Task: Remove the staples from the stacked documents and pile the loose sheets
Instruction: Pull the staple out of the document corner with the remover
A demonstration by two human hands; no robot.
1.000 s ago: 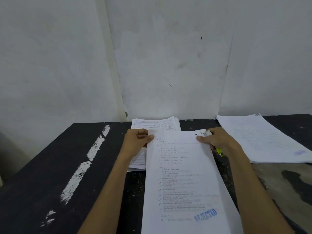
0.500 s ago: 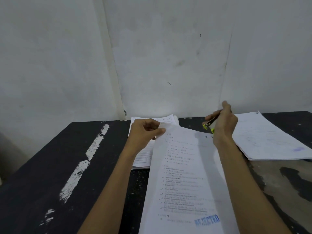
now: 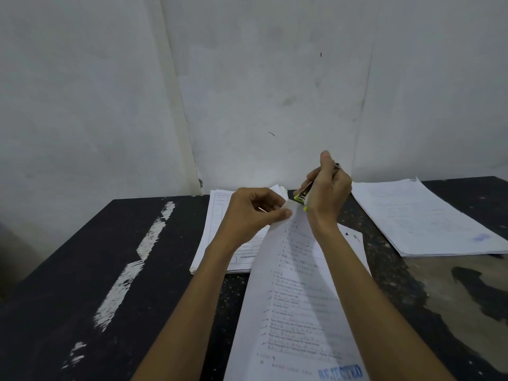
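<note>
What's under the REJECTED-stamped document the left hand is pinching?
Under the document, another sheet shows past its right edge; its left edge overlaps the paper stack; black table around. Whatever lies beneath its middle is covered.

Black table [image 3: 82, 270] — white-streaked, worn; paper stack [image 3: 218, 210] mid-back, second pile [image 3: 426, 224] far right, well apart

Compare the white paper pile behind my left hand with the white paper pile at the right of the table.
The centre white paper pile has a ruled printed form on top; the right white paper pile has faint text and a blue stamp. The left hand and the held document overlap the centre pile; the right pile lies uncovered. Both rest flat on the black table.
</note>
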